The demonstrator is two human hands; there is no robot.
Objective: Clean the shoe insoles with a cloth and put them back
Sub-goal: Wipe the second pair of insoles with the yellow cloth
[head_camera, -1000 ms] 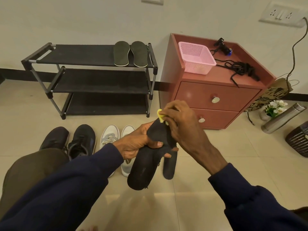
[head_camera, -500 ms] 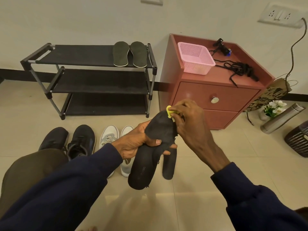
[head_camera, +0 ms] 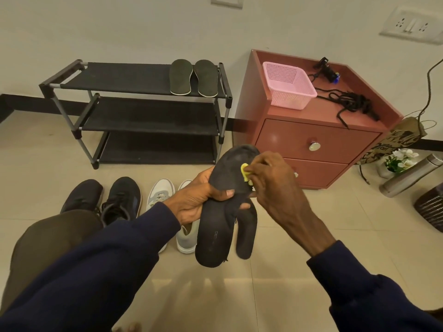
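**Mid-wipe, toe end**

On the floor (head_camera: pixel 275 271) at left, black shoes (head_camera: pixel 121 200) and pale shoes (head_camera: pixel 160 196) stand by, we judge for refitting. The left hand (head_camera: pixel 195 202) grips two black insoles (head_camera: pixel 213 240) at mid-length, thumb across the front one, toes raised to present a firm face. The right hand (head_camera: pixel 272 183), reaching in with fingers curled, pinches a yellow cloth (head_camera: pixel 245 172) against the front insole's toe.

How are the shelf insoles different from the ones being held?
The shelf insoles are greenish with pale edges; the held insoles are black. The shelf pair lies flat, side by side; the held pair hangs from the left hand. Only the held pair is touched by the yellow cloth in the right hand. Both are pairs.
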